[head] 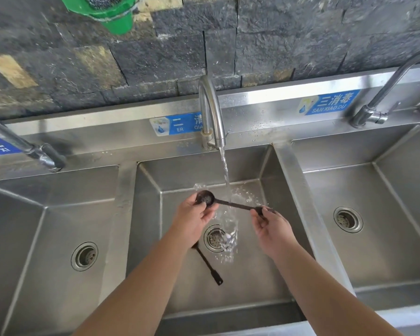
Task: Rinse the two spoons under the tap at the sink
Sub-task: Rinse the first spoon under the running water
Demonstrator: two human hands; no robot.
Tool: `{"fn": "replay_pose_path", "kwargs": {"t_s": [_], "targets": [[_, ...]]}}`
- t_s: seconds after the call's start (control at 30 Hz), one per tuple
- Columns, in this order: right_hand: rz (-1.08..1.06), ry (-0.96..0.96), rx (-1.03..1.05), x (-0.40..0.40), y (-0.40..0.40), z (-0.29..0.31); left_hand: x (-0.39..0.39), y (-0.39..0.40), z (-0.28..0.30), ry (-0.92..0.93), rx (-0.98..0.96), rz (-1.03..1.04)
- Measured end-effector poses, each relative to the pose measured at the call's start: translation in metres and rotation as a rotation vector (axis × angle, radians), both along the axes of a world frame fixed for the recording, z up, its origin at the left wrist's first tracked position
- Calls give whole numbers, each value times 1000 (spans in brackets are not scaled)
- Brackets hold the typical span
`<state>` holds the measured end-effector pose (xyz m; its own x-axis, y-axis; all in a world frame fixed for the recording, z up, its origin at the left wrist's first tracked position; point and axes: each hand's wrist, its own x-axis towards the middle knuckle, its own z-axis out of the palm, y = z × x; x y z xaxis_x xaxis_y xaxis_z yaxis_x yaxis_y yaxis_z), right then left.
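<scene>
Over the middle sink basin (264, 170) I hold a dark long-handled spoon (230, 203) level across the water stream. My left hand (194, 219) cups its round bowl; my right hand (270, 224) pinches the handle's end. Water runs from the middle tap (211, 112) onto the handle and splashes down by the drain (215, 237). A second dark spoon (210, 265) lies on the basin floor below my left wrist, handle pointing toward me, its bowl hidden by my hand.
Steel basins sit to the left (58, 214) and right (374, 190), each with its own tap (374, 110) and drain. Blue labels are stuck on the backsplash. A green plastic holder (107, 10) hangs on the dark stone wall.
</scene>
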<state>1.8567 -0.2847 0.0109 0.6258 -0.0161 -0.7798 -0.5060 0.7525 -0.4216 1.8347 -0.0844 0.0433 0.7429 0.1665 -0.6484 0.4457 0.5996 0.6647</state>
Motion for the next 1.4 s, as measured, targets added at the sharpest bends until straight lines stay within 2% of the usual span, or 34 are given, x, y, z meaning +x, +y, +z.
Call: {"fn": "replay_pose_path", "kwargs": {"t_s": [0.23,0.47,0.63,0.77,1.07,1.27,1.4], "targets": [[107,4,110,9,50,0,-19,42,22,-38,62,123],[303,-59,147,4,77,9,-28,77,23,-76,55,214],[405,-27,-65,0,41,13,-22,57,17,-102,45,77],[295,-21,-88,-3,-5,21,-6,18,16,-97,33,-65],[86,-125,-55,-25,-69,32,22,-38,8,10,-143,-124],[201,-259,-294,-38,-79,33,33,-49,8,61,-82,-70],[204,-315,-355,-40,-76,34,34,-44,9,48,-14,-114]]}}
